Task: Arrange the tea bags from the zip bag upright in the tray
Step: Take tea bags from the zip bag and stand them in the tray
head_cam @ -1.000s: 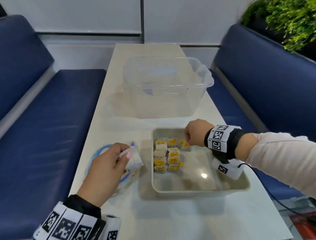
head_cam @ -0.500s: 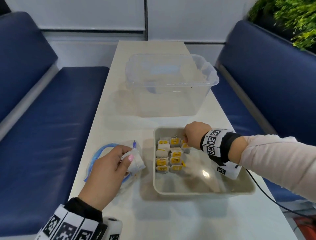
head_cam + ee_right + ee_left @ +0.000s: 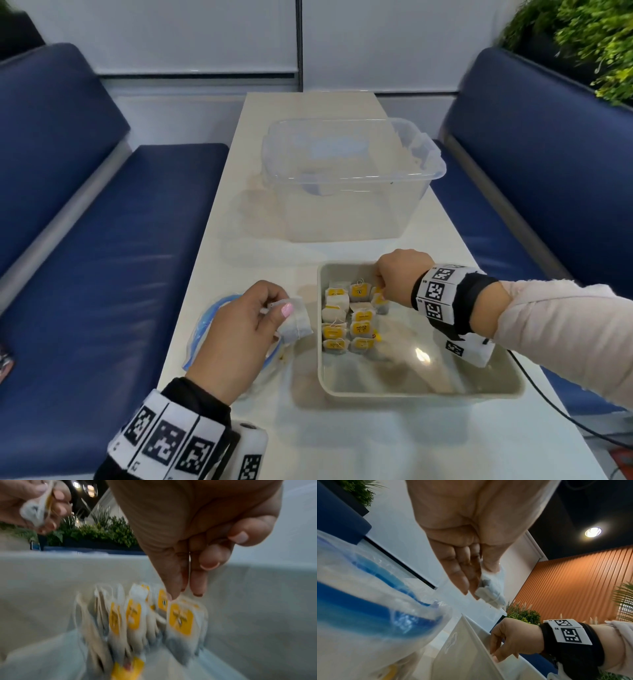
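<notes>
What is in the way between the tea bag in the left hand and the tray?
Nothing visible: the tea bag pinched by the left hand hangs beside the tray rim, with only bare table between.

about ten tea bags [image 3: 360, 312], one tray [image 3: 421, 391], one zip bag [image 3: 202, 320], one clear tub [image 3: 352, 178]

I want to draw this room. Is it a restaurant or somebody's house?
Probably a restaurant or café booth: two padded blue bench seats face each other across a long narrow white table, with leafy green plants behind one.
</notes>
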### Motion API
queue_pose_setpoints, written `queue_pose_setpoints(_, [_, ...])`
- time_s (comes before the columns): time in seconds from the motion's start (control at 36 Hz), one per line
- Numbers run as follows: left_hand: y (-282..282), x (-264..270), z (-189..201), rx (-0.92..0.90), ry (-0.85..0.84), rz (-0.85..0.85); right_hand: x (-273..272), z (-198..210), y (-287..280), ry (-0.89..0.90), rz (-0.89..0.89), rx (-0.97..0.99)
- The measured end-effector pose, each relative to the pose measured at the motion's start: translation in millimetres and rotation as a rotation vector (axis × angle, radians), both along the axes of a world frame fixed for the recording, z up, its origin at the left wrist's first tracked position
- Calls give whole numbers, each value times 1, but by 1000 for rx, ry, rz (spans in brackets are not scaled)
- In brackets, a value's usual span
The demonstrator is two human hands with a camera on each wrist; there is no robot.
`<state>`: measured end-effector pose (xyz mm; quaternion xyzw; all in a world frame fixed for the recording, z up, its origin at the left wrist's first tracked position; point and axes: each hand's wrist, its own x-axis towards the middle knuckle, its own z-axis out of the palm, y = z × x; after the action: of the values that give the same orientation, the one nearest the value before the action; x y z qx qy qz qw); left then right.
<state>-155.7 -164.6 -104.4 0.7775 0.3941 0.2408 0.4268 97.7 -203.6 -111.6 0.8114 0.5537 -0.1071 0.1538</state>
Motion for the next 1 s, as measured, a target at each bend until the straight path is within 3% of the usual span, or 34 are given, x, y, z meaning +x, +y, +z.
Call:
queue_pose_setpoints(0.11, [4, 7, 11, -108, -94, -31, -6, 27, -5, 121, 36, 169])
queue_pose_setpoints(0.28, [9, 17, 26, -373, -301, -176, -36, 75, -16, 651, 250, 487])
queue_pose_setpoints(0.42, [12, 22, 32, -507, -458, -258, -59, 99, -26, 930, 455, 553])
queue_pose_setpoints(0.72, [5, 23, 38, -519, -444, -340, -68, 111, -27, 938, 517, 590])
queue_pose_setpoints(1.0, [-2, 21, 35, -353, -356, -303, -50, 121, -23, 670, 342, 408])
